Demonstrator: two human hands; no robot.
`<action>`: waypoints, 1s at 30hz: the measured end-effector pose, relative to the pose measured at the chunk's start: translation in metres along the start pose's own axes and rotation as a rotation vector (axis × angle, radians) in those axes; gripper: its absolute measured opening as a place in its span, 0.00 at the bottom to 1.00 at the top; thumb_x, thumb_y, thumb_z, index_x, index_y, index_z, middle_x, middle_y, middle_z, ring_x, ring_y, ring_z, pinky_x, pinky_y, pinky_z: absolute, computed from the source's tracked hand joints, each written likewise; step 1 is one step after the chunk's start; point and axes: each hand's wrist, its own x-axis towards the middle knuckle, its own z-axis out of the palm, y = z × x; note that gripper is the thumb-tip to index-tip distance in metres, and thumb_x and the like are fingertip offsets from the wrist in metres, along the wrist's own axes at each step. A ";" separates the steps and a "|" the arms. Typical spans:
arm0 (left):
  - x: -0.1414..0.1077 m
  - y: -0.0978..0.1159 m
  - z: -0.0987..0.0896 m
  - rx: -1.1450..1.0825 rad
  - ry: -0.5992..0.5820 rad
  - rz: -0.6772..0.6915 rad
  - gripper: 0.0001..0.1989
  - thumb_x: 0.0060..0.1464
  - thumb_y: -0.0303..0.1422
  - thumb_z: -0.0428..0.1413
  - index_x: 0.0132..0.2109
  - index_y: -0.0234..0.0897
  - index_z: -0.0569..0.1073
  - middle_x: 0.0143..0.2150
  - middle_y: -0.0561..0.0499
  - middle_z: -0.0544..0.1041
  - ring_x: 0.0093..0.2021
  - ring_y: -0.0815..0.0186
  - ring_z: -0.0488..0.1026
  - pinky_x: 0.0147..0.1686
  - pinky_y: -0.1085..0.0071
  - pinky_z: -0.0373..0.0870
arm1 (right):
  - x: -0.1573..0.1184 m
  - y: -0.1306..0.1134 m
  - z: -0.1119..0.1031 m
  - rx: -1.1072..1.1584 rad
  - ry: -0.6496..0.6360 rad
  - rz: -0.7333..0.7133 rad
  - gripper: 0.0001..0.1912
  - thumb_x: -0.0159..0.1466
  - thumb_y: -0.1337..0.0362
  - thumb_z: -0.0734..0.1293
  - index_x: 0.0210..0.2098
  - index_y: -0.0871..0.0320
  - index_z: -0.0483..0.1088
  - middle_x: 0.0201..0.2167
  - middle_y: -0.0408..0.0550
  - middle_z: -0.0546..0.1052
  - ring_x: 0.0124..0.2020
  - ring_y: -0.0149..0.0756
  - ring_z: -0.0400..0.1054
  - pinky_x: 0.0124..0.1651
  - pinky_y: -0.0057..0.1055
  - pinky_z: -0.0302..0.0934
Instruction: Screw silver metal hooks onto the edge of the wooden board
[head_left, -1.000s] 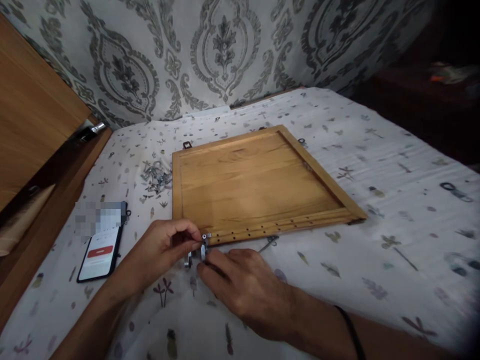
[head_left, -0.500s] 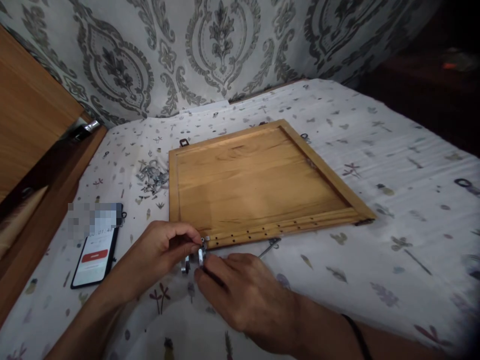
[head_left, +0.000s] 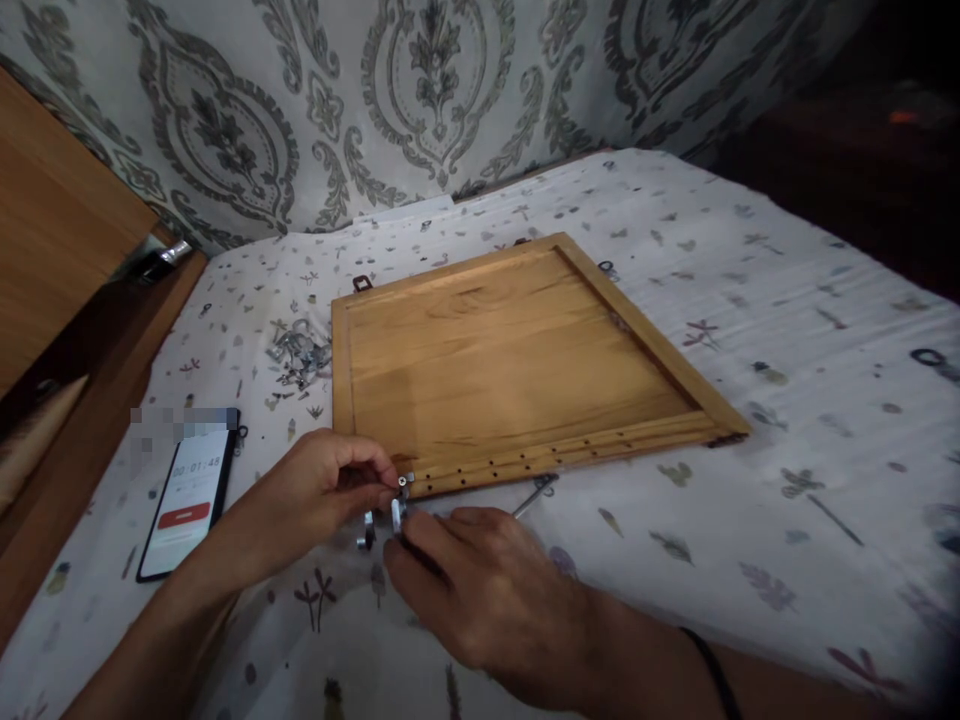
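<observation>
The left hand (head_left: 319, 500) is held nearly closed, its thumb and forefinger drawn together at a small metal fitting (head_left: 397, 514) by the near left corner of the wooden panel (head_left: 487, 365); how firmly it is gripped there cannot be told. The lower, curved part of the same fitting is held between the bent, closed fingers of the right hand (head_left: 487, 580), with the fingertips of both hands brought close together. A second metal piece (head_left: 365, 532) is seen just left of that fitting, below the left fingertips. The panel is laid flat on a patterned sheet (head_left: 660, 590), its raised frame bordering a recessed middle, and dark holes are set in two rows along its near edge. The right hand and forearm are kept below that edge, with sheet showing between. Beyond the panel's left edge, a pile of metal hardware (head_left: 302, 350) is spread very near the frame. Farther left, a phone (head_left: 187, 500) is placed just beside the left forearm, so little room is left between them. Wider stretches of sheet are seen to the right of the panel. The far side is bounded by patterned fabric (head_left: 435, 100), the left by wooden furniture (head_left: 67, 220).
</observation>
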 end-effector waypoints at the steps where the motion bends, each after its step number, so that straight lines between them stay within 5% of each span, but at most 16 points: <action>1: 0.000 0.000 0.000 -0.007 -0.005 -0.006 0.07 0.47 0.36 0.58 0.30 0.36 0.77 0.27 0.55 0.76 0.28 0.70 0.68 0.28 0.76 0.63 | 0.000 0.000 0.000 -0.001 -0.001 0.003 0.04 0.61 0.73 0.67 0.32 0.59 0.69 0.27 0.45 0.74 0.21 0.36 0.65 0.22 0.35 0.58; 14: 0.007 0.000 -0.004 -0.013 -0.076 -0.126 0.07 0.45 0.36 0.59 0.30 0.37 0.75 0.22 0.57 0.72 0.24 0.71 0.66 0.23 0.77 0.58 | 0.000 0.000 0.001 -0.003 0.007 0.002 0.04 0.62 0.73 0.65 0.33 0.59 0.68 0.28 0.46 0.74 0.21 0.35 0.65 0.22 0.35 0.58; 30: 0.009 -0.004 -0.007 0.035 -0.111 -0.045 0.12 0.50 0.41 0.58 0.27 0.37 0.72 0.22 0.56 0.71 0.24 0.71 0.66 0.25 0.76 0.59 | 0.000 0.001 -0.001 0.007 -0.027 -0.010 0.04 0.63 0.74 0.64 0.34 0.59 0.68 0.27 0.46 0.74 0.22 0.34 0.64 0.23 0.35 0.55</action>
